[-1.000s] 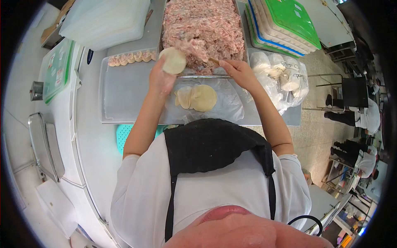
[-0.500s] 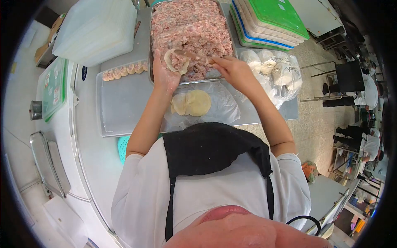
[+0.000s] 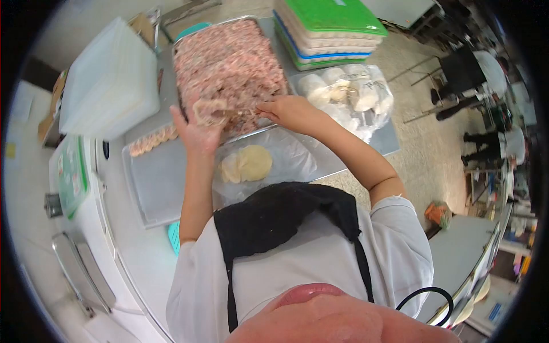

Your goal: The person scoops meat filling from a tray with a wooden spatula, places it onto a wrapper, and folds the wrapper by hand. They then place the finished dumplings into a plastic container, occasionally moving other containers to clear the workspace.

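My left hand (image 3: pixel 200 132) cradles a round dough wrapper (image 3: pixel 209 112) with meat filling on it, over the near edge of the meat tray. My right hand (image 3: pixel 289 113) is closed round the end of a thin spatula (image 3: pixel 243 112), which reaches toward the wrapper; its blade is blurred. Beneath both hands stands a metal tray (image 3: pixel 251 136) heaped with minced meat (image 3: pixel 229 57). Closer to my apron lie flat dough wrappers (image 3: pixel 251 163), overlapping on a clear plastic sheet (image 3: pixel 291 154). Filled dumplings (image 3: pixel 153 141) line the far edge of a translucent tray (image 3: pixel 157 188) on the left.
Translucent plastic boxes (image 3: pixel 108 80) are stacked at the back left. Green-lidded containers (image 3: pixel 331 34) rise behind a bag of pale dough pieces (image 3: pixel 349 94) on the right. A green lid (image 3: pixel 71 174) leans at the far left. Other people (image 3: pixel 486 74) stand across the room.
The view has swung, so the table appears tilted and shifted left. My left hand's thumb now spreads farther from the wrapper. The spatula stays in my right hand near the wrapper.
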A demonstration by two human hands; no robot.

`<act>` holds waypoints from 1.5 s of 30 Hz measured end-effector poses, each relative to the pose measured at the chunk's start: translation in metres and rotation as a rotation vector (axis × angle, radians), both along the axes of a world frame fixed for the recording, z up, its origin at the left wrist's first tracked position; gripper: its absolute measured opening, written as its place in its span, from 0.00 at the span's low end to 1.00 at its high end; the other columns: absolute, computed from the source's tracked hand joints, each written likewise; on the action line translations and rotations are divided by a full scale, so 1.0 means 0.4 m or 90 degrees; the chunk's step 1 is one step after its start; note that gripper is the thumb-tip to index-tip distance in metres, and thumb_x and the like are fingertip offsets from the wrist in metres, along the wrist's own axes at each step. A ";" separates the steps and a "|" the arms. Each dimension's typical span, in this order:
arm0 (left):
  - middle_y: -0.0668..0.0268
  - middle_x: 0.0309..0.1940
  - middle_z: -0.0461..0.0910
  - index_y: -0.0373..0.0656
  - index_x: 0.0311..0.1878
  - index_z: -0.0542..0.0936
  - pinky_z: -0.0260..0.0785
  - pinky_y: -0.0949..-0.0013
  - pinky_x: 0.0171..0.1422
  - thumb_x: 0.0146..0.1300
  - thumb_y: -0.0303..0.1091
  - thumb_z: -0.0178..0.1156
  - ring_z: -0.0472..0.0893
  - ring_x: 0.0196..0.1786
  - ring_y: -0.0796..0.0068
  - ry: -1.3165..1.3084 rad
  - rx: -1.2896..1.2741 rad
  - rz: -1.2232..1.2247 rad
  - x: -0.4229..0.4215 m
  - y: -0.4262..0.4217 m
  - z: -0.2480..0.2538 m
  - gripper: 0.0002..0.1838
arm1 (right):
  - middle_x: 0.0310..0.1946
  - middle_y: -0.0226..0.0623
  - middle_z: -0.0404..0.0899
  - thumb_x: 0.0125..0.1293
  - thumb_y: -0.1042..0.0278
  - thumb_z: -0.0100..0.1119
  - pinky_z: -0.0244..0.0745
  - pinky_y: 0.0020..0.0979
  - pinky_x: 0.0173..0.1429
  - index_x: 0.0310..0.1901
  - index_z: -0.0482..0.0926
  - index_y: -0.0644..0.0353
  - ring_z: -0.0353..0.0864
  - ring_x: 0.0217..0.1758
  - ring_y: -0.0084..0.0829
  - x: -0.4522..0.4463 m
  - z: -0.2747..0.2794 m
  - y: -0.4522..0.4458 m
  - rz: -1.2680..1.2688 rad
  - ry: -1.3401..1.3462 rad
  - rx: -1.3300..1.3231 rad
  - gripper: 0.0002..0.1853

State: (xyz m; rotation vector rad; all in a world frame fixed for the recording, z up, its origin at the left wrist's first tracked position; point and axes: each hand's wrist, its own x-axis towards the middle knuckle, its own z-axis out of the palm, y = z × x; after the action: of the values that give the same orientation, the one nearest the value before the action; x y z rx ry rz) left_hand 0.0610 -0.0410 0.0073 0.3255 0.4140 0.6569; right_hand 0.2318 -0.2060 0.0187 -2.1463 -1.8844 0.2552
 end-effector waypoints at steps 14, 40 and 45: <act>0.51 0.56 0.74 0.38 0.63 0.66 0.64 0.52 0.67 0.57 0.34 0.65 0.71 0.63 0.56 0.007 0.341 -0.196 0.014 0.007 0.013 0.32 | 0.38 0.51 0.82 0.72 0.56 0.48 0.75 0.41 0.47 0.51 0.78 0.63 0.81 0.43 0.47 0.016 0.109 -0.090 -0.131 0.290 0.132 0.19; 0.65 0.48 0.80 0.38 0.54 0.74 0.71 0.68 0.54 0.48 0.31 0.73 0.79 0.47 0.72 0.267 1.144 -0.129 -0.045 0.022 0.085 0.29 | 0.41 0.46 0.83 0.69 0.56 0.54 0.75 0.37 0.46 0.49 0.80 0.60 0.82 0.42 0.45 -0.028 0.154 -0.125 0.042 0.278 0.129 0.17; 0.66 0.38 0.80 0.39 0.41 0.79 0.72 0.70 0.48 0.47 0.28 0.74 0.78 0.42 0.74 0.310 1.268 -0.267 -0.047 0.056 0.062 0.18 | 0.41 0.45 0.83 0.69 0.54 0.54 0.75 0.39 0.44 0.51 0.80 0.57 0.82 0.40 0.46 -0.034 0.034 -0.074 0.186 0.338 0.175 0.17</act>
State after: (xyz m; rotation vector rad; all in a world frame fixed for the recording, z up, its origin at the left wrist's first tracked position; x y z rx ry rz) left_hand 0.0421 -0.0185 0.0320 2.4184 -0.0148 0.3516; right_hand 0.2183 -0.2354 0.0322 -1.4413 -1.7762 0.5306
